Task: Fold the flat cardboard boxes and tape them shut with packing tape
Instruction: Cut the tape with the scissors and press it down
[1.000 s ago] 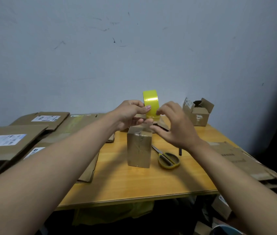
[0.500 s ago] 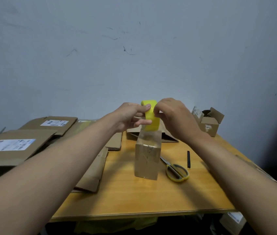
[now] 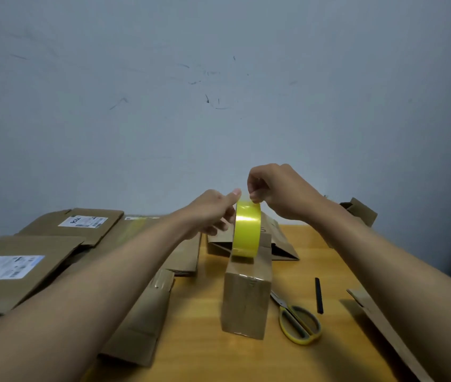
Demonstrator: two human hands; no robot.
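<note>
Yellow tape roll point(image 3: 246, 232) upright on the folded box point(image 3: 246, 299) mid-worktop point(image 3: 205, 354), left hand point(image 3: 210, 213) gripping its side, right hand point(image 3: 279, 194) fingers point(image 3: 254, 194) pinching at its top edge, apparently freeing the tape end; next: draw strip across box seam.

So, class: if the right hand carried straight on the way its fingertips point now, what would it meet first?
The right hand points its curled fingertips down at the top of the yellow tape roll, which the left hand holds upright over the folded box. It would meet the roll first; it may already be touching.
</note>
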